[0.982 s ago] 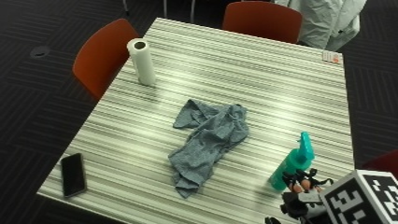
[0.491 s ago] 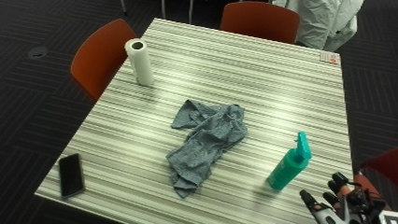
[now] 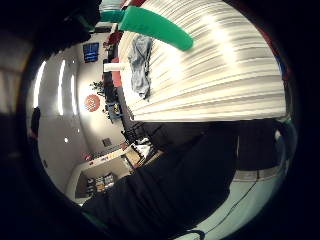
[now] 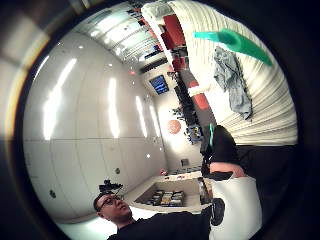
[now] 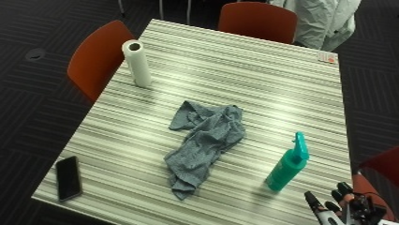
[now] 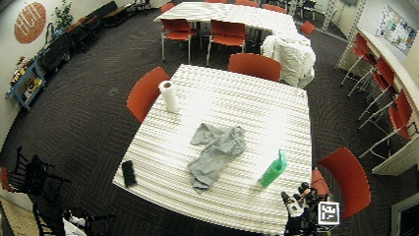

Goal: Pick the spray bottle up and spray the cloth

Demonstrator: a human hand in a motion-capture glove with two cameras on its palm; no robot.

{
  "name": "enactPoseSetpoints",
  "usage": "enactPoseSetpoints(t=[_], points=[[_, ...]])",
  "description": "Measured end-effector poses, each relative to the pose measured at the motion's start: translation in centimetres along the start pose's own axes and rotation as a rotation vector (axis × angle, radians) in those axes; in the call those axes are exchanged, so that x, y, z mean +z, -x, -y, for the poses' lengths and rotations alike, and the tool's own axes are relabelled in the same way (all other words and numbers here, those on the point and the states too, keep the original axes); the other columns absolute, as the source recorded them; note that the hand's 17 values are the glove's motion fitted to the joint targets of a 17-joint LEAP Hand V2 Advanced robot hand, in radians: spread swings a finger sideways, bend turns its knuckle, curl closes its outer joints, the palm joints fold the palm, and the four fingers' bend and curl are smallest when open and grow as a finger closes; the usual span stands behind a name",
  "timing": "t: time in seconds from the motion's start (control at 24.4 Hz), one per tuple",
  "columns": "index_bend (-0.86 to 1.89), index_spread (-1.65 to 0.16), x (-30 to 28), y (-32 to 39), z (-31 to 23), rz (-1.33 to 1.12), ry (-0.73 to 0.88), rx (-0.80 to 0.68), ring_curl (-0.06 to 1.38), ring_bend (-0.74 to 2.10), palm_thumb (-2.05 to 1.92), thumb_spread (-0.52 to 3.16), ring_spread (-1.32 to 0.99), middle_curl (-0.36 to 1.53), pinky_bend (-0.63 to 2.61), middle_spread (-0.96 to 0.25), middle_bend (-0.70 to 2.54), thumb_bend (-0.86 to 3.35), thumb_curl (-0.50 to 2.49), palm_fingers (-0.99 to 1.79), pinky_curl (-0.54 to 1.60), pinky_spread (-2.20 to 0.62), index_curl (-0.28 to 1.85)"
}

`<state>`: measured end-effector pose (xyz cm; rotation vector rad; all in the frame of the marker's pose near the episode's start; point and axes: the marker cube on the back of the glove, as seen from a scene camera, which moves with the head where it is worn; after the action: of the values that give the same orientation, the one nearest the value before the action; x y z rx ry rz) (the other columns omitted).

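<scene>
A teal spray bottle (image 5: 288, 164) stands upright near the table's front right corner, nozzle toward the far side. A crumpled grey-blue cloth (image 5: 203, 140) lies in the middle of the striped table (image 5: 249, 79), to the left of the bottle. My gloved right hand (image 5: 340, 206) is off the front right corner, a short way from the bottle's base, fingers straight and spread, holding nothing. The wide outside view shows the same hand (image 6: 298, 199), bottle (image 6: 274, 169) and cloth (image 6: 215, 153). Both palm views look across the table at the bottle (image 3: 155, 27) (image 4: 235, 42) and the cloth (image 3: 140, 65) (image 4: 231, 80).
A white paper towel roll (image 5: 137, 63) stands at the far left edge. A black phone (image 5: 68, 177) lies at the front left corner. A small card (image 5: 325, 57) sits at the far right. Red chairs (image 5: 97, 58) (image 5: 259, 21) stand at the left and far sides.
One second ago my hand was right beside the bottle's base. It has drawn back toward the front right corner, away from the bottle. Bottle and cloth have not moved.
</scene>
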<state>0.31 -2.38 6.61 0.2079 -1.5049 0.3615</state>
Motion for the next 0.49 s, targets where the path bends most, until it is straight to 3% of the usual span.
enactPoseSetpoints(t=[0.49], points=[[0.13,-0.34,0.6,-3.8,6.3,-0.095,-0.025,0.056,0.32,0.44,0.85,1.03,0.12,0.28,0.68,0.05,0.18,0.04,0.49,0.16,0.39,0.14,0.23]])
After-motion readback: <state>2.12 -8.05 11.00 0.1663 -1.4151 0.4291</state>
